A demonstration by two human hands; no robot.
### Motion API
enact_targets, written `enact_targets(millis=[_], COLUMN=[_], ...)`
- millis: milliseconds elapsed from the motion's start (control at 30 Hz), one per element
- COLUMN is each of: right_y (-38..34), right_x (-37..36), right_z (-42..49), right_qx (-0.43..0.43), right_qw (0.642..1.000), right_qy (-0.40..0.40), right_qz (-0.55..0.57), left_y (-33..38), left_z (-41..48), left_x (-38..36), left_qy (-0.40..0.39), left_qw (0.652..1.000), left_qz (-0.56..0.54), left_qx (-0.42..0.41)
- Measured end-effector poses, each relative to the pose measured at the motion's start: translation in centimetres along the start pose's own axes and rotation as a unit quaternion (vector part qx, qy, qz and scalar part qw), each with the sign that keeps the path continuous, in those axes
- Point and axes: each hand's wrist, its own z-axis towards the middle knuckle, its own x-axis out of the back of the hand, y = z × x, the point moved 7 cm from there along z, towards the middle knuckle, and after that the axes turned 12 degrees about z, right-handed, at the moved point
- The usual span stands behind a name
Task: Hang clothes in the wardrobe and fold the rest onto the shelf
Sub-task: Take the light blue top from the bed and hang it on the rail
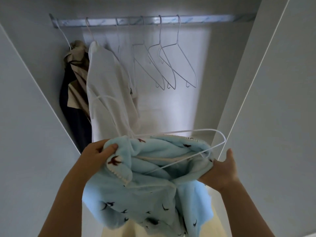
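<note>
A light blue fleece garment with small dark bird prints hangs between my two hands in front of the open wardrobe. My left hand grips its left edge, thumb curled over the cloth. My right hand grips its right edge. A white wire hanger is partly inside the garment, one shoulder sticking out at the upper right and its hook rising toward the white shirt. The wardrobe rail runs across the top.
On the rail hang a beige and navy garment at the far left, a white shirt beside it, and several empty wire hangers in the middle. White wardrobe doors stand open on both sides.
</note>
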Motion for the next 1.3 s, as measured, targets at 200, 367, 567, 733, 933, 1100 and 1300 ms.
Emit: enact_targets(millis=[200, 367, 567, 733, 933, 1100, 1300], right_y=[-1.6, -1.6, -0.4, -1.0, -3.0, -3.9, -2.3], right_x=[0.4, -1.0, -2.2, -0.6, 0.6, -0.7, -4.4], right_z=[-1.2, -2.0, -1.9, -1.3, -1.6, -2.8, -2.4], right_qx=[0.02, 0.024, 0.03, 0.089, 0.241, 0.36, 0.296], right_qw=[0.991, 0.985, 0.981, 0.966, 0.897, 0.809, 0.82], right_qy=[0.073, 0.067, 0.011, 0.096, 0.226, 0.239, 0.097], right_qz=[-0.113, -0.156, -0.193, -0.223, -0.292, -0.399, -0.481], left_y=[0.3, 1.8, 2.9, 3.7, 3.8, 3.3, 2.6], left_z=[0.0, -0.1, 0.0, -0.4, -0.6, -0.2, -0.7], left_x=[-1.6, -2.6, -1.5, -0.9, -1.3, -2.2, -4.8], left_qy=[-0.056, -0.022, 0.098, 0.099, 0.098, 0.033, -0.033], left_qw=[0.998, 0.997, 0.994, 0.991, 0.987, 0.985, 0.967], left_qz=[0.004, -0.07, 0.023, 0.085, 0.128, 0.169, 0.252], left_qx=[0.009, 0.005, 0.039, 0.018, -0.009, -0.025, -0.032])
